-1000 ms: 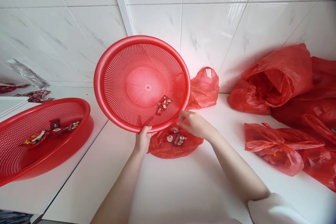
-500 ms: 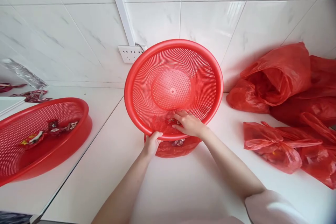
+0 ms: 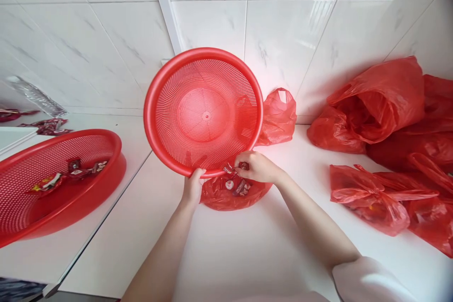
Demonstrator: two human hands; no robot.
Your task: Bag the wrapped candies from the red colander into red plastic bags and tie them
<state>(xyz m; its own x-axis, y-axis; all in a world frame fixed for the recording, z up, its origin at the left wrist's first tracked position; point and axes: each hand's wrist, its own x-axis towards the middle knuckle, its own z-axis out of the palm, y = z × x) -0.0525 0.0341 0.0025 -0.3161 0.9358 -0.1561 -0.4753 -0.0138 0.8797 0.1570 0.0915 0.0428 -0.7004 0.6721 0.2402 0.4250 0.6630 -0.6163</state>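
Observation:
My left hand (image 3: 193, 186) grips the lower rim of a red plastic colander basket (image 3: 205, 144), tilted so that its inside faces me. No pieces show inside it. My right hand (image 3: 257, 166) is closed on small wrapped candies (image 3: 242, 165) with dark red wrappers, just past the basket's lower right rim. Under that hand lies an open red plastic bag (image 3: 219, 199) on the white counter, with several wrapped candies (image 3: 239, 186) in it. Part of the bag is hidden behind the basket and my right hand.
At left stands another red basket (image 3: 116, 151) with a few wrapped snacks. Knotted red bags (image 3: 382, 198) and a slack open one (image 3: 382, 99) fill the right side. A small red bag (image 3: 279, 118) stands by the tiled wall. A clear bottle (image 3: 37, 96) lies far left.
The basket has moved left, uncovering the bag below and the small bag at the wall. My right hand has come out of the basket with candies, over the bag.

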